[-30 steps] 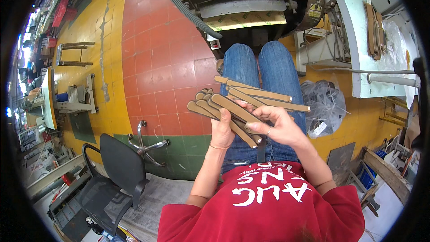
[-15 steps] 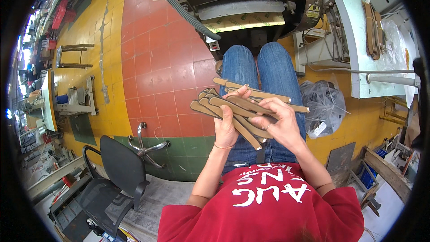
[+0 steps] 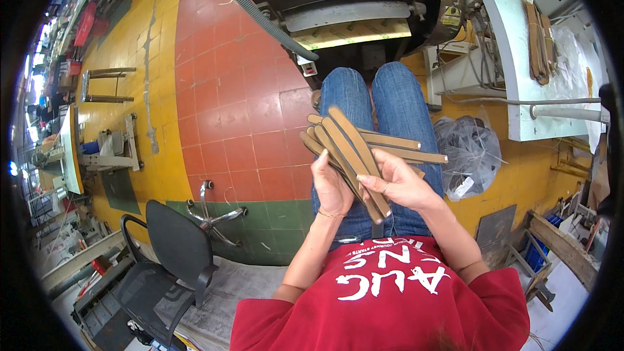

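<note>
A fanned bunch of tan straps (image 3: 346,151), with dark edges and rounded ends, is held over my lap. My left hand (image 3: 333,187) is curled under and around the left side of the bunch, its thumb raised along the edge. From the right, my right hand (image 3: 404,181) pinches the straps near their lower ends between thumb and fingers. More tan straps (image 3: 416,154) with pale square tips lie across my jeans behind the bunch, pointing right. The fingers beneath the bunch are partly hidden.
A machine with rollers (image 3: 351,16) stands just beyond my knees. At right is a pale table (image 3: 522,117) bearing a tied bundle of brown straps (image 3: 537,45). A clear plastic bag (image 3: 467,159) sits on the floor beside my leg. A black office chair (image 3: 177,237) is at left.
The straps in my hands have turned from lying slantwise to pointing more away from me. My right hand has shifted slightly left and down along them; my left thumb has moved to the bunch's edge.
</note>
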The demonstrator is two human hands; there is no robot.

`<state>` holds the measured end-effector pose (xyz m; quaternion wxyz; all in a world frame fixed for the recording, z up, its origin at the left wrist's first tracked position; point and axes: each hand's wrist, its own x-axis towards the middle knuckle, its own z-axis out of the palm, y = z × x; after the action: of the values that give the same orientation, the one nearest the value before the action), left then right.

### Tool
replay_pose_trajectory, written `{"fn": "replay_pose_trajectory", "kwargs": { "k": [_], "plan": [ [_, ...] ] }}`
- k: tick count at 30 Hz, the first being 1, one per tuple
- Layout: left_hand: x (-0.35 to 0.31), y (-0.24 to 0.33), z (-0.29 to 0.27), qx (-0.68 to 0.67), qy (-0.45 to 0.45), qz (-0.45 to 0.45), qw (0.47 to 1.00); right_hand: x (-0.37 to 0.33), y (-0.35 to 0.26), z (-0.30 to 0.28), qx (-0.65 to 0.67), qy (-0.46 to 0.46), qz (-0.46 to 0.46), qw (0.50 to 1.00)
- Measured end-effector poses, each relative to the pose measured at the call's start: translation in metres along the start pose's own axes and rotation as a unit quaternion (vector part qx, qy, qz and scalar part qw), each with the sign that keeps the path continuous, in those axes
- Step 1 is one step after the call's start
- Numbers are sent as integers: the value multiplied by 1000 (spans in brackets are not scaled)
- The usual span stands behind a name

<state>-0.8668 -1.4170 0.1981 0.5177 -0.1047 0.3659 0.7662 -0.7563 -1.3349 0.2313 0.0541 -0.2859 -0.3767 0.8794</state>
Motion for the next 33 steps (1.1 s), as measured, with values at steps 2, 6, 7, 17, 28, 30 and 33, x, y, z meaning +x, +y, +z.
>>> {"fn": "replay_pose_trajectory", "kwargs": {
  "k": [2,6,7,17,28,30,33],
  "plan": [
    [0,1,-2,89,-4,4,996,-2,12,-2,6,2,-6,1000],
    [0,1,-8,37,-2,3,999,-10,24,-6,-36,-29,26,999],
    [2,-1,-9,30,14,27,999,-11,25,-5,-33,-22,20,999],
    [5,-8,-20,90,-34,1,995,-3,47,-13,134,10,37,990],
    [8,-11,-18,188,67,14,980,3,49,-15,-7,19,65,998],
    [6,-9,-17,147,50,9,988,4,46,-12,-13,21,64,998],
    [3,-9,-13,94,11,8,995,4,41,-11,6,25,54,998]
  ]
}}
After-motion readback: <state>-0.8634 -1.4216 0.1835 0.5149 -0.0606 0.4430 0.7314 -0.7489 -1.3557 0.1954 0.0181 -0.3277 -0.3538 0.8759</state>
